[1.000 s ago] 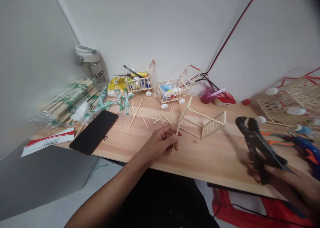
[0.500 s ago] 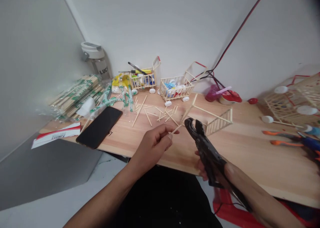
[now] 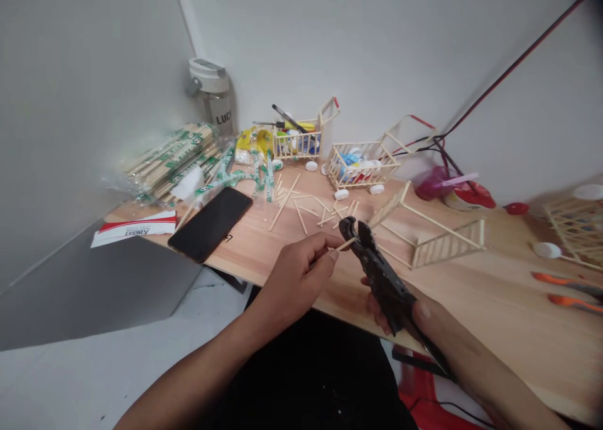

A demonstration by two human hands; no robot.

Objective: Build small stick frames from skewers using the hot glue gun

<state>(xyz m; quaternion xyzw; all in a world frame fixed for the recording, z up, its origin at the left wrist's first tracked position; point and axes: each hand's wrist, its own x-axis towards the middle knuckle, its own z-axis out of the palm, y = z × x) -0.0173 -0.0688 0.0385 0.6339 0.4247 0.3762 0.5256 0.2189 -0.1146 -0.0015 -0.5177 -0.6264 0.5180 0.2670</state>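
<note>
My left hand (image 3: 296, 276) pinches a thin wooden stick (image 3: 343, 245) between thumb and fingers, just above the near edge of the wooden table (image 3: 471, 292). My right hand (image 3: 419, 314) is wrapped round the handles of black cutting pliers (image 3: 374, 270). The pliers' jaws sit on the free end of the stick. A half-built frame of sticks (image 3: 433, 235) lies on the table just behind the pliers. Loose cut sticks (image 3: 306, 207) are scattered behind my left hand.
A black phone (image 3: 210, 223) lies at the table's left. Behind it are packs of wrapped chopsticks (image 3: 169, 160), a bottle (image 3: 214, 100), two small stick carts (image 3: 296, 141) (image 3: 362, 163) and a red-lidded tub (image 3: 468, 194). Orange-handled tools (image 3: 565, 289) lie at the right.
My right hand brought the pliers from the right side of the table over to the stick in my left hand. The jaws now meet the stick's end. The view shifted left.
</note>
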